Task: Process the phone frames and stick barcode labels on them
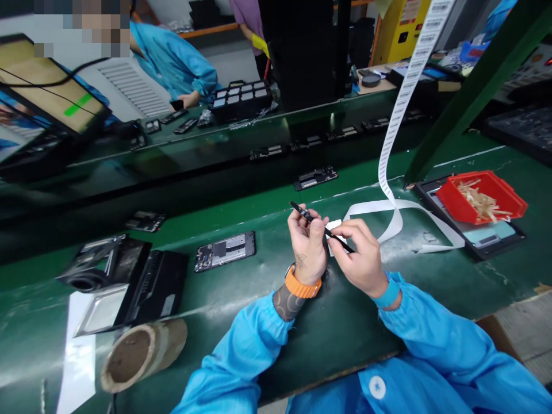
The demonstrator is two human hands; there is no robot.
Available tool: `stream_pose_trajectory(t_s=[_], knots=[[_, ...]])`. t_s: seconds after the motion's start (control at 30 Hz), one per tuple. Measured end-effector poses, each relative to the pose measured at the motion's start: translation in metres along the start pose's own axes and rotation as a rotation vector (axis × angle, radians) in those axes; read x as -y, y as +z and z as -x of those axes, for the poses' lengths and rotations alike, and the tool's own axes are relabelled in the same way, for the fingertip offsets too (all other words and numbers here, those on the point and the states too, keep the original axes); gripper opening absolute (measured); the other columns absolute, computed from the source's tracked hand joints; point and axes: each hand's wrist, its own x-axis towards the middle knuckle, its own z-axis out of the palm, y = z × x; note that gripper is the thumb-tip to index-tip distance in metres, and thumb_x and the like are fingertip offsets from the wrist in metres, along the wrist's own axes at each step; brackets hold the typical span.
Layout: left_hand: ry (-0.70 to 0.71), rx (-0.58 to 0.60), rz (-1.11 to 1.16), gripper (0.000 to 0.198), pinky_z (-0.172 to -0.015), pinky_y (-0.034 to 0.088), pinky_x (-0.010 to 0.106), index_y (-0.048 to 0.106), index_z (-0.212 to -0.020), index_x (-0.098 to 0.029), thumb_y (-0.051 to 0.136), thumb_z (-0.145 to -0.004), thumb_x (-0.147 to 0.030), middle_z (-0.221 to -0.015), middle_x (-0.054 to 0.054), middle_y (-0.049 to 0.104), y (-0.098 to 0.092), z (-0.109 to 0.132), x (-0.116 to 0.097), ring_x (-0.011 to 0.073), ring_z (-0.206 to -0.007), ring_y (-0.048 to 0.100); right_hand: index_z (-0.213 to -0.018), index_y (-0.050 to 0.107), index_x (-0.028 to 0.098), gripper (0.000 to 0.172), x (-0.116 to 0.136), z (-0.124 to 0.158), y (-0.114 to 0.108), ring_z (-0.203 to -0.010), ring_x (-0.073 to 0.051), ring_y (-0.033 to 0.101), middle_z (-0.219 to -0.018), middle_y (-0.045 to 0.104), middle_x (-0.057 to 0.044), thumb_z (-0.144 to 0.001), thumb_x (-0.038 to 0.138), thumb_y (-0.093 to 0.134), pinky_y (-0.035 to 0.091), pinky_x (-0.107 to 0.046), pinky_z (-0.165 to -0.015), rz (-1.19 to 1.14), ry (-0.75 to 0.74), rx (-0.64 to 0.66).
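My left hand (309, 241) is closed around one end of a thin dark phone frame (304, 213), which is tilted and seen nearly edge-on. My right hand (361, 253) pinches the lower end of the same frame between thumb and fingers. Its flat face is mostly turned out of sight. Just behind my right hand lies a small white piece of paper (335, 225), partly hidden. An open phone frame with its board showing (225, 252) lies flat on the green bench (267, 299) to the left of my hands.
A strip of barcode labels (407, 95) hangs down and loops on the bench. On the right, a red bin (511, 198) holds scraps. More phone frames (317, 177) lie along the line behind. A cardboard tube (170, 348) and black devices (155, 282) stand left; a co-worker sits opposite.
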Motion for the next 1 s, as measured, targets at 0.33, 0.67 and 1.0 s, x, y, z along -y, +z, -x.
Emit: stream_pose_trajectory(t_s=[0.33, 0.67, 1.0], knots=[[-0.165, 0.525, -0.051, 0.086, -0.098, 0.05, 0.042, 0.049, -0.136, -0.027, 0.079, -0.066, -0.067, -0.134, 0.015, 0.056, -0.017, -0.007, -0.023, 0.0278, -0.116, 0.059, -0.079, 0.053, 0.021, 0.013, -0.011, -0.022, -0.037, -0.071, -0.016, 0.053, -0.075, 0.057, 0.001, -0.087, 0.019, 0.062, 0.042, -0.028, -0.065, 0.033, -0.01, 0.49], [-0.846, 0.404, -0.169, 0.034, -0.053, 0.06, 0.042, 0.07, -0.101, -0.013, 0.071, -0.084, -0.043, -0.094, 0.016, 0.07, -0.055, -0.028, -0.05, 0.0267, -0.074, 0.07, -0.088, 0.059, 0.02, 0.01, -0.022, -0.027, -0.039, -0.084, -0.023, 0.055, -0.087, 0.061, -0.006, -0.09, 0.011, 0.055, 0.043, -0.038, -0.076, 0.342, -0.44, 0.829], [-0.192, -0.185, -0.774, 0.031, -0.084, 0.059, 0.04, 0.059, -0.118, -0.013, 0.034, -0.105, -0.026, -0.121, 0.014, 0.064, -0.077, -0.169, -0.074, 0.0195, -0.101, 0.067, -0.091, 0.063, 0.024, 0.01, -0.065, -0.019, -0.092, -0.084, -0.024, 0.067, -0.093, 0.066, -0.006, -0.092, 0.033, 0.059, 0.053, -0.038, -0.075, 0.322, -0.14, 0.202]])
